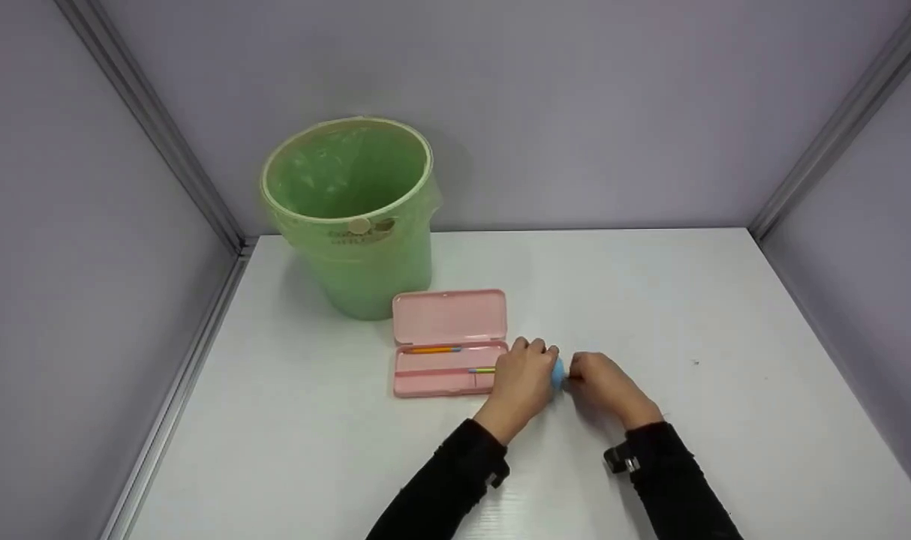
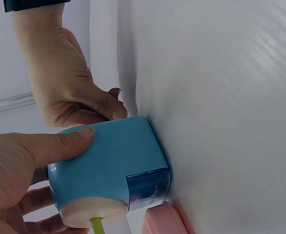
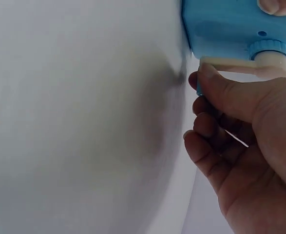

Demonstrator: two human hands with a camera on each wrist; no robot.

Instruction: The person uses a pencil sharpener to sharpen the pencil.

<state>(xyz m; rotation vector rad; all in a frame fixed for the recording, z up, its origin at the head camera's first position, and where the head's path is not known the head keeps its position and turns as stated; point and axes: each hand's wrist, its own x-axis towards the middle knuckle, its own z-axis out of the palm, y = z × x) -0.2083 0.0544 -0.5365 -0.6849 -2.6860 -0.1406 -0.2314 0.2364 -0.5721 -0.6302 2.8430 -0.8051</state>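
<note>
My left hand (image 1: 525,376) grips a blue crank pencil sharpener (image 2: 108,151) standing on the table, its thumb laid over the top in the left wrist view. A green pencil (image 2: 98,225) sticks out of the sharpener's cream front; in the head view its end reaches over the pink pencil case (image 1: 449,319). On the opposite side, my right hand (image 1: 611,386) pinches the knob at the end of the cream crank arm (image 3: 230,64) between thumb and forefinger. The open pencil case lies just left of the left hand, with an orange pencil (image 1: 431,350) inside.
A green trash bin (image 1: 365,262) with a liner stands behind the pencil case at the back left. Pale walls (image 1: 575,112) enclose the white table (image 1: 298,450) at the back and sides. A tiny dark speck (image 1: 696,362) lies right of the right hand.
</note>
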